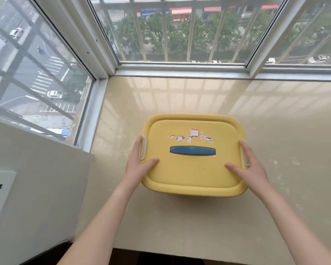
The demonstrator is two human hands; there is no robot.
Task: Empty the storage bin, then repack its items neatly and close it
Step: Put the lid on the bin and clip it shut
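Closed yellow bin (193, 175) on a beige ledge (180, 222), flanked by two hands.

Nearest, left hand (139, 167) and right hand (251, 169) laid against the short ends, fingers straight and relaxed beside the grey latches (142, 148), thumbs flat on the lid (193, 121), gripping nothing. Between them, set near the middle of the ledge, lid on, long axis running left to right across the view. Blue handle (192, 151) sunk in the lid along that same line; torn sticker scraps (194, 135) just beyond it. Farthest, a barred window (180, 35) behind.
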